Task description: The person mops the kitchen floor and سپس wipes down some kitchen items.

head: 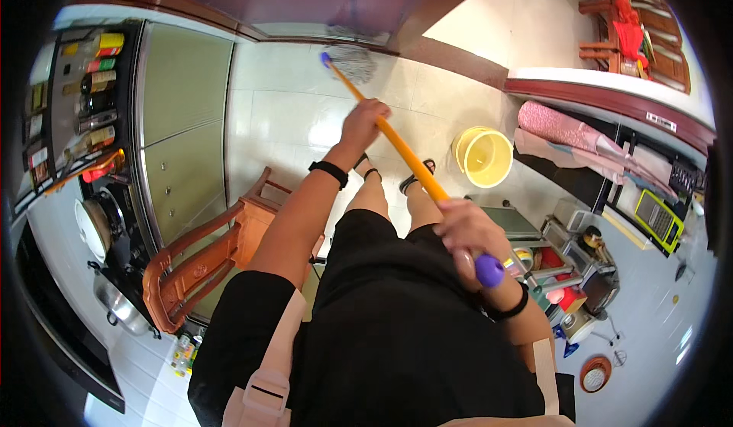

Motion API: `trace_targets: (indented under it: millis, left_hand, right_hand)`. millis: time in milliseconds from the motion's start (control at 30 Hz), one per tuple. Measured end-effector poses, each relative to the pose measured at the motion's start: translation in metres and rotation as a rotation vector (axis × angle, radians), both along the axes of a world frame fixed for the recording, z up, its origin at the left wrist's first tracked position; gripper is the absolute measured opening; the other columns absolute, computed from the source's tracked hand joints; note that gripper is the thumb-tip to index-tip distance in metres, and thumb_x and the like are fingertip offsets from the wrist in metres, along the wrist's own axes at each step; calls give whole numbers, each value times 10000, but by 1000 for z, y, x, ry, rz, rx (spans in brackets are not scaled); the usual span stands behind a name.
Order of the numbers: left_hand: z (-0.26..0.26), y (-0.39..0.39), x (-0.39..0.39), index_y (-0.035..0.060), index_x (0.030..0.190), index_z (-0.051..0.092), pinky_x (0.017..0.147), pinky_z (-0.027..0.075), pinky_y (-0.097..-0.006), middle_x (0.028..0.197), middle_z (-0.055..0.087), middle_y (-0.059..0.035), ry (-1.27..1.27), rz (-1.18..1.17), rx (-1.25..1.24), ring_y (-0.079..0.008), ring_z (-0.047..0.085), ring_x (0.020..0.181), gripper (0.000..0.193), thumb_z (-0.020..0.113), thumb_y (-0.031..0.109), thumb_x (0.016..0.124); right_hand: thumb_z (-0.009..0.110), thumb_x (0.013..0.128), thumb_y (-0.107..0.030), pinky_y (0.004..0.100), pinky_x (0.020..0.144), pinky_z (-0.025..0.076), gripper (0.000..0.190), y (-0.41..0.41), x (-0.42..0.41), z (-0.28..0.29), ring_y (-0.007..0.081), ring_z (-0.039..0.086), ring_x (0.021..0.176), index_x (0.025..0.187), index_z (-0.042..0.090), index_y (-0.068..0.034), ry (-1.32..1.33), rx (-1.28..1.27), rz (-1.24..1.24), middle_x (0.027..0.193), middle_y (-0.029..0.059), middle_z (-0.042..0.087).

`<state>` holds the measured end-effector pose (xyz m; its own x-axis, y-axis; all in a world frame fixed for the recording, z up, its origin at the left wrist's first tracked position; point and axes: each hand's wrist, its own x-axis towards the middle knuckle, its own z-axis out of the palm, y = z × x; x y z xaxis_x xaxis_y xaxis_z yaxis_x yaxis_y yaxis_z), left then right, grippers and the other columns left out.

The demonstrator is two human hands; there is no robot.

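An orange mop handle [405, 151] with a purple end cap [489, 270] slants across the view, held in both hands. My left hand [365, 122] is closed around its middle. My right hand [471, 237] grips the upper end just beside the purple cap and looks slightly blurred. At the far end, a purple socket joins the handle to a grey string mop head [353, 63], which lies spread on the pale tiled floor [298, 115] close to the door sill.
A yellow bucket [488, 158] stands on the floor at the right. A carved wooden chair [200, 267] is at the left, by green cabinets [180, 83]. A dark reddish door [320, 3] bounds the far side; shelves with kitchen items [564, 249] stand at the right.
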<state>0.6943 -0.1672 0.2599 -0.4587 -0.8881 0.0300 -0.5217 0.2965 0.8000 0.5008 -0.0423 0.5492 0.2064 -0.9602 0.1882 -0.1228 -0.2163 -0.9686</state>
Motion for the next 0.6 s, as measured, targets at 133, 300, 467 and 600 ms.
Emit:
trace_targets:
  millis: [133,300,467,600]
  left_hand:
    - [-38,-4,26,32,896,649,847,489,-431,907,649,-152,68,272,-16,-369,605,921,38,639,67,882]
    - [-62,27,38,38,941,691,798,510,-382,889,644,-125,-85,321,29,-303,620,863,65,710,59,882]
    - [-54,75,-20,37,904,694,779,503,-393,865,628,-129,-133,263,84,-316,603,846,71,733,92,880]
    - [-47,119,-111,22,876,675,744,476,-405,844,615,-151,-25,317,61,-328,587,808,41,697,56,875]
  right_hand:
    - [601,853,20,496,1015,494,161,-12,19,-35,301,668,948,1011,606,-14,-176,49,-207,924,133,654]
    - [620,864,10,416,1002,480,156,-6,-9,-71,297,659,987,1017,595,-10,-346,158,-209,918,117,647]
    - [552,843,42,461,917,504,106,9,-90,-69,256,570,755,933,561,-14,-258,163,69,806,102,581]
    - [636,767,36,358,713,513,172,12,-170,-47,301,644,752,891,625,-83,-229,116,80,843,95,648]
